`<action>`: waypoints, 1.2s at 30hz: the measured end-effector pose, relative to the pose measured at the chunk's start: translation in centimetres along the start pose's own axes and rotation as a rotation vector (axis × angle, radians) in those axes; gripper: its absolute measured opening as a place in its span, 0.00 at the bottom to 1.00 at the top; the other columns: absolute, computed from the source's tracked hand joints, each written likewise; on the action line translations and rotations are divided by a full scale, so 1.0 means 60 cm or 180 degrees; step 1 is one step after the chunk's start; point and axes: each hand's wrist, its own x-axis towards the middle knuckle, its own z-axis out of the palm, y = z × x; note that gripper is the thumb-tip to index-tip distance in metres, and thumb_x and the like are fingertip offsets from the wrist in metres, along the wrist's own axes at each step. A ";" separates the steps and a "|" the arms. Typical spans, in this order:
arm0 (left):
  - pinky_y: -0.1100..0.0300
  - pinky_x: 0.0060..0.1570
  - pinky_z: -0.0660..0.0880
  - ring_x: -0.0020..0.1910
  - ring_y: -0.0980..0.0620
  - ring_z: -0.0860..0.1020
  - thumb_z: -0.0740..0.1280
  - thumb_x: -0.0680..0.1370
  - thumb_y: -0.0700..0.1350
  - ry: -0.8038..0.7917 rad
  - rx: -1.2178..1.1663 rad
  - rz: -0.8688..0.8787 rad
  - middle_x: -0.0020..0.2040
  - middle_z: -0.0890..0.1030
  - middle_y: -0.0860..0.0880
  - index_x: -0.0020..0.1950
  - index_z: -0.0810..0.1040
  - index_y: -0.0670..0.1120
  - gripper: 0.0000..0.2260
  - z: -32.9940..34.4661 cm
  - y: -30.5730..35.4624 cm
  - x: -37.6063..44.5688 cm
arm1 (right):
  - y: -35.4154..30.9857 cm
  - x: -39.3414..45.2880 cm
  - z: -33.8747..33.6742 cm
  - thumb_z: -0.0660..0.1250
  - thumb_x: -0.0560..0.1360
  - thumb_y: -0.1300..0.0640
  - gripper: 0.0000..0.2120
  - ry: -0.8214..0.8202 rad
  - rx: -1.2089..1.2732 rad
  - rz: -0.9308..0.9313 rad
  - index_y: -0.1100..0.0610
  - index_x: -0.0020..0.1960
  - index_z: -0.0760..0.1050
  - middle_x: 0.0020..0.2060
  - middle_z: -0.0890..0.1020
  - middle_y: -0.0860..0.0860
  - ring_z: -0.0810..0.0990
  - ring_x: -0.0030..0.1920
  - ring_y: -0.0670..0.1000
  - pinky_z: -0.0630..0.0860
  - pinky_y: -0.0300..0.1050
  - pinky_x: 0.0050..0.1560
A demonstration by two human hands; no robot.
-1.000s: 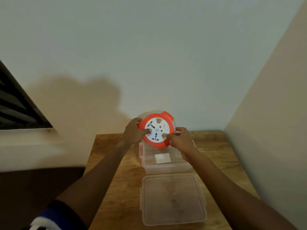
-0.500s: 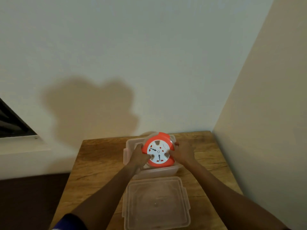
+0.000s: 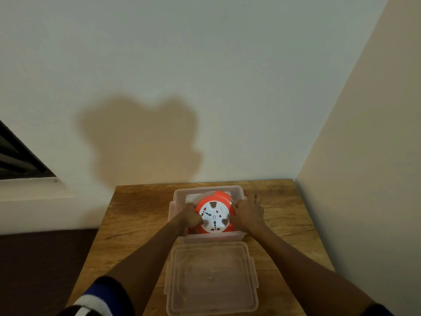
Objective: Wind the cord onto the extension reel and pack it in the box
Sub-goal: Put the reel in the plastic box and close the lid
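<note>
The orange extension reel [image 3: 214, 215], with its white socket face up, sits inside the clear plastic box [image 3: 180, 192] at the back of the wooden table. My left hand [image 3: 190, 218] grips the reel's left edge inside the box. My right hand [image 3: 248, 213] holds the reel's right edge, with its fingers over the box's right rim. The cord is not visible.
The box's clear lid [image 3: 210, 278] lies flat on the table [image 3: 136, 215] just in front of the box. A wall stands close behind the table and another along its right side. A dark window frame [image 3: 18, 156] is at the far left.
Both hands have lowered the reel from above the box down into it. The view has tilted down and shifted, so the table shows more fully.
</note>
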 end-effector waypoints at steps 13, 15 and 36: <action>0.64 0.44 0.80 0.54 0.48 0.84 0.70 0.81 0.45 0.0988 0.1014 0.1386 0.58 0.85 0.47 0.64 0.80 0.45 0.13 -0.007 -0.010 -0.076 | 0.012 -0.053 -0.017 0.68 0.72 0.38 0.28 0.0829 0.1014 -0.0063 0.49 0.67 0.68 0.67 0.72 0.52 0.68 0.67 0.57 0.68 0.61 0.65; 0.69 0.37 0.73 0.43 0.53 0.83 0.71 0.79 0.43 0.1765 0.0707 0.1725 0.43 0.82 0.55 0.48 0.80 0.50 0.02 -0.020 -0.050 -0.115 | 0.038 -0.093 -0.009 0.69 0.73 0.42 0.21 0.0986 0.1845 0.0209 0.49 0.62 0.73 0.60 0.76 0.48 0.73 0.63 0.53 0.71 0.60 0.62; 0.65 0.38 0.71 0.45 0.58 0.77 0.71 0.78 0.42 0.1021 -0.0023 -0.0351 0.56 0.82 0.50 0.50 0.80 0.53 0.06 0.015 -0.213 -0.168 | 0.135 -0.240 0.000 0.68 0.74 0.57 0.06 -0.0706 0.2466 0.1249 0.55 0.41 0.83 0.36 0.85 0.50 0.84 0.38 0.50 0.82 0.47 0.37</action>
